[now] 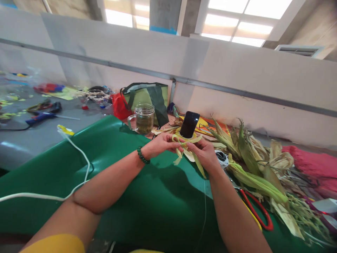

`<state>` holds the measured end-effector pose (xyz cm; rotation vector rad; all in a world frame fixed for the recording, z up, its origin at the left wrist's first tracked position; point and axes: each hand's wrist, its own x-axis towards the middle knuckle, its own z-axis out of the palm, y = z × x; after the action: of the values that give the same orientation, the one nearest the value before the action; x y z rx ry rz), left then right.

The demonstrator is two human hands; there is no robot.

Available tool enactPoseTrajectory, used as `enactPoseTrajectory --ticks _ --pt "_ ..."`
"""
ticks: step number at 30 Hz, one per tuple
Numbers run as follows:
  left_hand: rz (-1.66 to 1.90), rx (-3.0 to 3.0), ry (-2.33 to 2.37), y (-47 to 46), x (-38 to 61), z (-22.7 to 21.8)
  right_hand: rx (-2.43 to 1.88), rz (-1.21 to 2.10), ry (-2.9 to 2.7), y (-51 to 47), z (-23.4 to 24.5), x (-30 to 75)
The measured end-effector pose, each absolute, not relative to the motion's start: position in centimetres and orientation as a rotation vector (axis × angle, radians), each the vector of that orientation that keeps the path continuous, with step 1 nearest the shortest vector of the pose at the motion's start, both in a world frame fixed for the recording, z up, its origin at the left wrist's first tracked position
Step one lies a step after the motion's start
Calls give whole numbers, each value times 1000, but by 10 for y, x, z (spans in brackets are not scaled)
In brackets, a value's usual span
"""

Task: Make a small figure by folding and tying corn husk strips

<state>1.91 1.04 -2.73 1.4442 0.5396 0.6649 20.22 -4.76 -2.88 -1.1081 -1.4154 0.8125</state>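
Note:
Between my two hands is a pale green corn husk strip (195,140), looped at its left end, with loose tails hanging below. My left hand (166,143), a green bead bracelet on its wrist, pinches the looped end. Fingers of my right hand (204,151) are closed on the strip's other side. A thin pale thread (205,200) hangs down beneath my right hand. Just behind the hands a dark phone (190,124) stands propped upright. Right of my right hand lie a white coil of wire (221,158) and red-handled scissors (259,211), partly covered by my forearm.
Green sheeting (110,154) covers the table. A glass mug (144,119) of liquid stands behind my left hand, before a green bag (160,102). Corn husks (247,151) are heaped at right beside pink cloth (310,168). A white cable (85,158) and a blue glue gun (39,118) lie left.

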Motion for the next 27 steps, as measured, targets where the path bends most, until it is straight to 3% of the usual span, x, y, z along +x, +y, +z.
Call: enactPoseTrajectory --ticks 6,15,20,27 --pt "629 1475 577 12 20 -32 -1233 548 -1446 -48 -33 204" --pt "556 1435 557 8 20 -28 -1189 612 -1495 -42 -34 210" --pt "520 1241 576 10 15 -20 -1154 -5 -1402 -49 -32 213" --pt "509 1135 543 15 11 -15 -791 -451 -2097 -69 -27 189"
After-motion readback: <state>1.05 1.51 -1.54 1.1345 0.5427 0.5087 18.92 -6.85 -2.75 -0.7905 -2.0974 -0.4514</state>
